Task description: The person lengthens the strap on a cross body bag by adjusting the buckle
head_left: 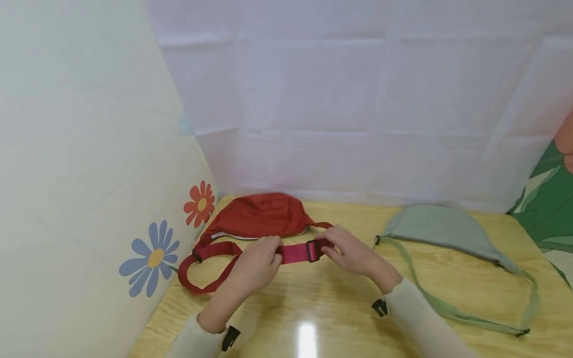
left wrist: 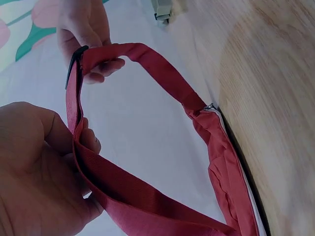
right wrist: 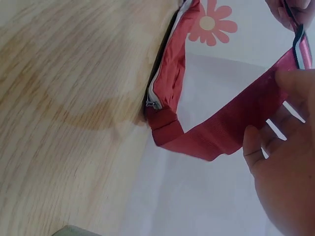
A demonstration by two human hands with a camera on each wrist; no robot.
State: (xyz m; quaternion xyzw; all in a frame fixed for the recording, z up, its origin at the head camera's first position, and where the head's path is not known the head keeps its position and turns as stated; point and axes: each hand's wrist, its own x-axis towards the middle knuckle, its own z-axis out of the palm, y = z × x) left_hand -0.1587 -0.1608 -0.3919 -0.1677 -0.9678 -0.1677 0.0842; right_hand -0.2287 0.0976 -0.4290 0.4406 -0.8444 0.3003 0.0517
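Observation:
A red waist bag (head_left: 259, 216) lies at the back left of the wooden table, its zipped edge toward me. Its strap (head_left: 293, 254) is raised off the table in front of the bag. My left hand (head_left: 261, 263) grips the doubled strap between thumb and fingers, as the left wrist view also shows. Just right of the black slider buckle (head_left: 313, 250), my right hand (head_left: 351, 251) pinches the strap. Between the left hand and the bag's left end, the strap hangs in a loop with a second black slider (head_left: 197, 257).
A grey-green waist bag (head_left: 440, 231) lies on the right of the table (head_left: 340, 313), its strap (head_left: 474, 323) looped toward the front. White cloth (head_left: 313, 99) hangs behind, and a flower-printed sheet (head_left: 89, 149) stands along the left side.

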